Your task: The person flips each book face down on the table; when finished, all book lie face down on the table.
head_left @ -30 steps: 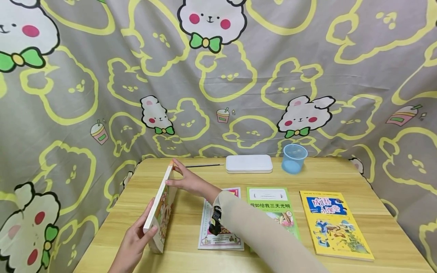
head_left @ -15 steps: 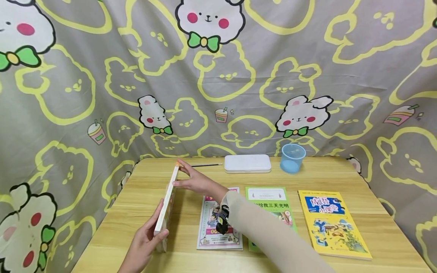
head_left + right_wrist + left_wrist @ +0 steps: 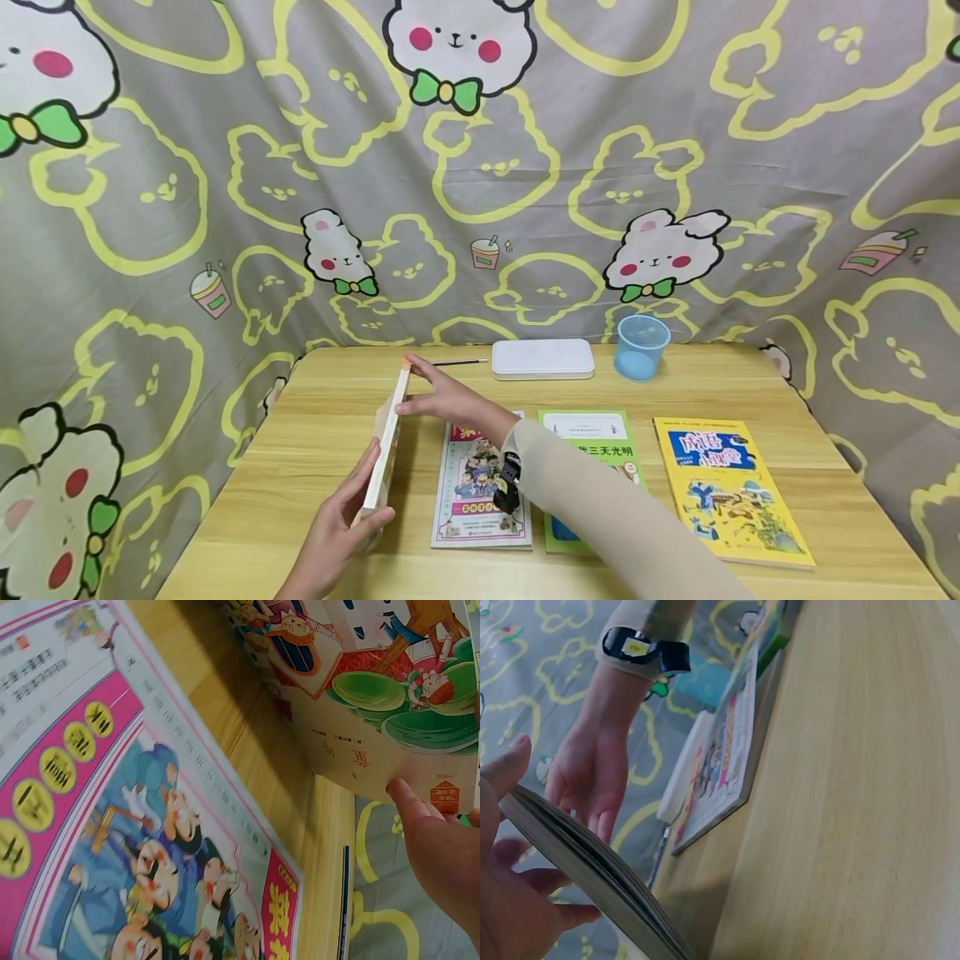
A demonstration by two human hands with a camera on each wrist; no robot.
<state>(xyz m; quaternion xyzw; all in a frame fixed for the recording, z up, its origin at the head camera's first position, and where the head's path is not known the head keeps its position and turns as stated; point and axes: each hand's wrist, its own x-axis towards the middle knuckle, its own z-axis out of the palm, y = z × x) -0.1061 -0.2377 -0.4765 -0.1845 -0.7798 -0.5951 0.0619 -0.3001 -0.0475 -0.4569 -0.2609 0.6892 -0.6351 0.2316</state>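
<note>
Head view: illus. bk [image 3: 387, 442] was held on edge over L side of worktop [image 3: 270, 500], L hand [image 3: 343, 521] gripping near end, R hand [image 3: 450, 397] pinching far top corner; pink-bordered bk [image 3: 476, 483] lay to its R, then green bk [image 3: 592, 437], yellow bk [image 3: 731, 492].

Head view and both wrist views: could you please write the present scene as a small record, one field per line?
Held book: held on edge between two hands; contact with the table cannot be told
Left hand: grips the book's near end
Right hand: fingers pinch the book's far end
Flat books, left to right: pink-bordered book, green book, yellow book
Partly covered by sleeve in head view: pink-bordered and green books
Far side, left to right: dark pen, white case, blue cup
</note>
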